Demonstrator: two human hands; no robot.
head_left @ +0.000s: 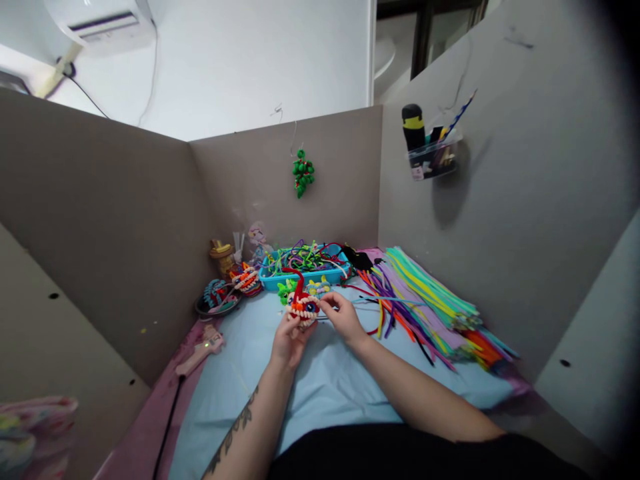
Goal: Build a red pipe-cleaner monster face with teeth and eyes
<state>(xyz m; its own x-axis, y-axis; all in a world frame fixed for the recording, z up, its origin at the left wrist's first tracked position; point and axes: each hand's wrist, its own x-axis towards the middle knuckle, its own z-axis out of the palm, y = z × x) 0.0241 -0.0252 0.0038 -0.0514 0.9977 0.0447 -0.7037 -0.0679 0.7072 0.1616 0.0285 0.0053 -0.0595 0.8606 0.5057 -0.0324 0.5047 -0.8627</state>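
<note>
A small red and cream pipe-cleaner figure (303,308) with blue eyes and an orange spot is held up over the blue cloth. A red stem curls up from its top. My left hand (290,341) grips it from below, fingers wrapped round its underside. At the figure's right edge, my right hand (345,319) is closed in a pinch; what lies between its fingertips is too small to make out. Just behind stand a green pipe-cleaner figure (287,292) and a pale yellow and blue one (318,287).
A blue tray (280,281) of tangled pipe cleaners stands at the back. Bundles of coloured pipe cleaners (425,293) lie right. On the left are an orange figure (246,279), a dark bowl (220,311) and a pink glue gun (203,350) with a cord. Grey partitions enclose the table.
</note>
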